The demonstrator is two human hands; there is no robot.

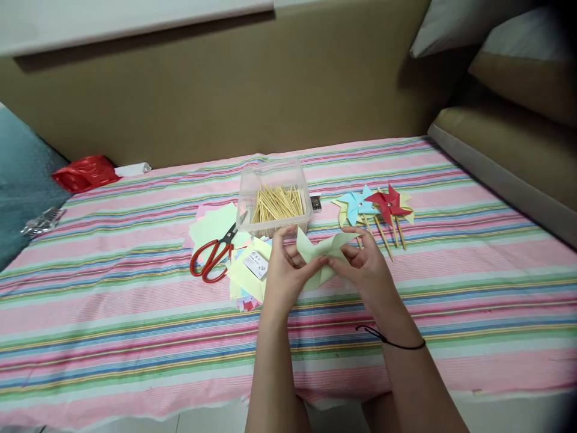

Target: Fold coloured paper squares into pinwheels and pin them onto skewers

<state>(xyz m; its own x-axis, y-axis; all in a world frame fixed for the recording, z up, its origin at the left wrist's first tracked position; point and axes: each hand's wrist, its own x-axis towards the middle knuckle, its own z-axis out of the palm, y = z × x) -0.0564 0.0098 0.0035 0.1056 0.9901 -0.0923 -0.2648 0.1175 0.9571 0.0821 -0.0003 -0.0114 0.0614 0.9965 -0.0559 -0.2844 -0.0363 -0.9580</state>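
Note:
A pale green sheet of paper [321, 248] is held up between both hands, its corners curling upward and its middle pinched. My left hand [288, 264] grips its left side, thumb near the centre. From the right, my right hand [363, 258] pinches it too, thumb tip close to the other thumb. Just beyond them sits a clear plastic box [273, 226] full of thin wooden sticks [278, 203]. Finished paper pinwheels, a light blue one [359, 203] and a red one [390, 204] among them, lie on sticks beyond my right hand.
Left of the hands are red-handled scissors [211, 260], a stack of coloured paper [241, 282] and a white printed card [255, 264]. A small dark packet [315, 202] lies beside the box. A red plastic bag [88, 173] rests at the far left on the striped cloth [135, 282].

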